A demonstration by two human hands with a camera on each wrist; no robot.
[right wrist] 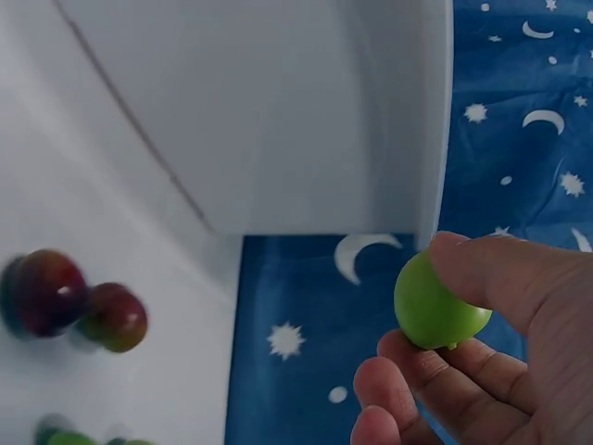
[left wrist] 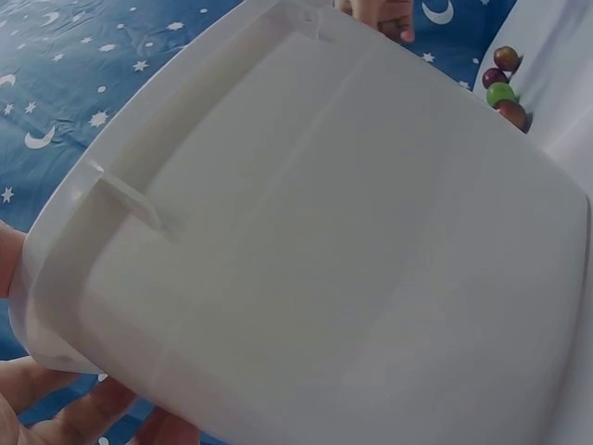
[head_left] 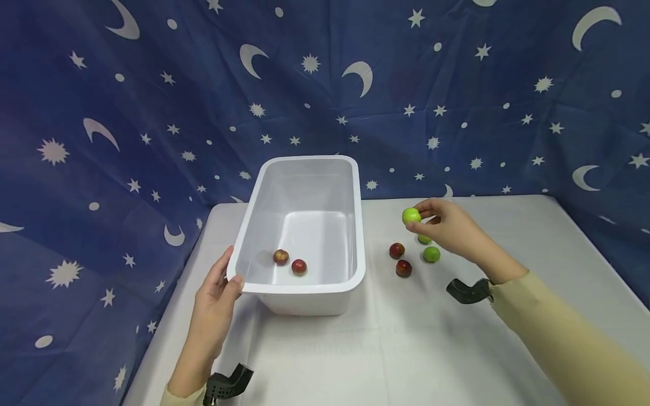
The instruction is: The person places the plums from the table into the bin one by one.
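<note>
The right hand [head_left: 449, 228] extends over the table [head_left: 325, 352], fingers [right wrist: 445, 380] pinching a green fruit [head_left: 411, 215] (left hand [head_left: 213, 304] gripping a white bin [head_left: 304, 288]).

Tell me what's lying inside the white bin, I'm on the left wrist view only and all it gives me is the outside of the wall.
Observer: The head view shows two reddish round fruits on the floor of the white bin, toward the end nearest the person.
Operator: Good. At my top edge I catch only some fingers of the right hand. What is that hand holding?
Observer: A green fruit, pinched between thumb and fingers, plain in the right wrist view.
</note>
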